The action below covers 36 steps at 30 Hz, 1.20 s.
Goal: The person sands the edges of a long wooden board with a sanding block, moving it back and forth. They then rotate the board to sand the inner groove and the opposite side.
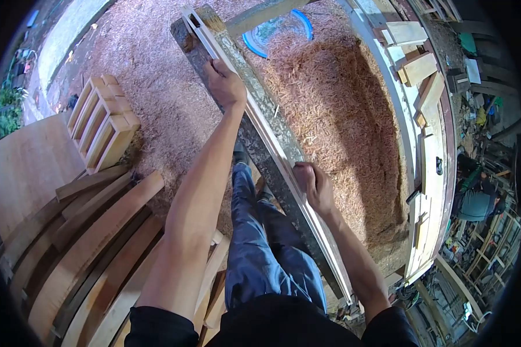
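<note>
A long, narrow wooden strip [264, 128] lies lengthwise along a weathered, stained bench beam [255, 149], running from the top of the view down toward my right side. My left hand [226, 87] is closed around the strip near its far end, the arm stretched forward. Closer to my body, my right hand [317, 188] is closed at the strip's edge, thumb on top and fingers curled and shaded underneath. A slot or gap [194, 21] shows at the strip's far tip.
Wood shavings [336, 115] cover the floor, with a blue-rimmed basin [304, 26] among them. Curved planks [92, 243] are piled at left beside a stack of wooden frames [104, 118]. Wood blocks [419, 68] lie on a long bench at right; a person [477, 202] is beyond it.
</note>
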Motion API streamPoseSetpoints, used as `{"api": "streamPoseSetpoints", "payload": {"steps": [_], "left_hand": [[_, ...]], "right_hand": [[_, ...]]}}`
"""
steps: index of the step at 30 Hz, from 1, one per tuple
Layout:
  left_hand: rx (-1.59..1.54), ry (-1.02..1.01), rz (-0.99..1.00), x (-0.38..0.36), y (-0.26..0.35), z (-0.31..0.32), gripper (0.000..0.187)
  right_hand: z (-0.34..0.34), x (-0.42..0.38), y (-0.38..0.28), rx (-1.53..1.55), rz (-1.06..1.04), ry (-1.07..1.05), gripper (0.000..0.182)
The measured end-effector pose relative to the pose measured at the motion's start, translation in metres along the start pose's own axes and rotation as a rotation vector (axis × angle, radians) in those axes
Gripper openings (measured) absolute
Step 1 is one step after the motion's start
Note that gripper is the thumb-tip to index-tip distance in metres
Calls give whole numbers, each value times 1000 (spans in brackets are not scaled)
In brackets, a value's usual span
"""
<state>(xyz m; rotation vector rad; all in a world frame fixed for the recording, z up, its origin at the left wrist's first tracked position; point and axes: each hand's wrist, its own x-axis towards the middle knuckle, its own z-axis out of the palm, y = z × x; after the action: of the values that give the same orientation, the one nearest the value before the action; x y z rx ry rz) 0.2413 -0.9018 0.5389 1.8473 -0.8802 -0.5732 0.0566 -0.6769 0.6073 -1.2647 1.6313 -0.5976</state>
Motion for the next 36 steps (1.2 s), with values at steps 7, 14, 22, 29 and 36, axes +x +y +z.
{"api": "streamPoseSetpoints", "payload": {"steps": [7,14,22,29,36], "left_hand": [[54,6,7,0,-1,1,38],[39,29,70,3,-13,5,36],[-226,-33,-21,1,-15,2,34],[-341,-92,-73,2,-30,3,44],[-353,-157,-156,0,-19,-1,46]], "right_hand": [[-5,0,7,2,-94,-62,39],[2,5,-8,5,22,-41,34],[24,49,-38,-63,-38,75,31],[56,167,-89,-58,-200,60,33],[66,212,-108,-45,-248,64,30]]}}
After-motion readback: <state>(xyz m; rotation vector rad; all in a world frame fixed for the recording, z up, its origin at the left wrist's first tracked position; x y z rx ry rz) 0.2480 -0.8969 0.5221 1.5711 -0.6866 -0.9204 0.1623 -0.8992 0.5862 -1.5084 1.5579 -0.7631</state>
